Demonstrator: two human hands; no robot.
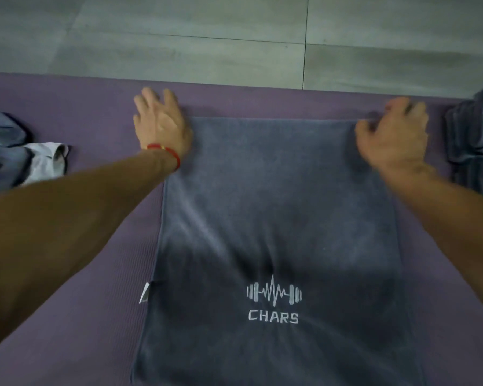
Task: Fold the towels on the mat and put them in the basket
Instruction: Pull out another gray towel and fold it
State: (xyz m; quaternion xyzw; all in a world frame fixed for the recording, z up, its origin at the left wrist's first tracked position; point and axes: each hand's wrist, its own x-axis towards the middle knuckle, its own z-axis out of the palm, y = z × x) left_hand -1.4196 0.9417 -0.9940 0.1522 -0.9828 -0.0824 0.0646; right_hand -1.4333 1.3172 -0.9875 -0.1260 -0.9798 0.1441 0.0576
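Note:
A dark grey towel point(276, 218) with a white dumbbell logo and the word CHARS lies spread flat on the purple mat point(101, 268). My left hand point(161, 123), with a red band at the wrist, rests flat with fingers spread at the towel's far left corner. My right hand point(393, 135) is at the far right corner, fingers curled and pinching the towel's edge. No basket is in view.
A crumpled pile of grey and white towels point(25, 157) lies on the mat at the left. More grey towel fabric point(474, 140) is bunched at the right edge. Grey floor tiles point(234, 37) lie beyond the mat's far edge.

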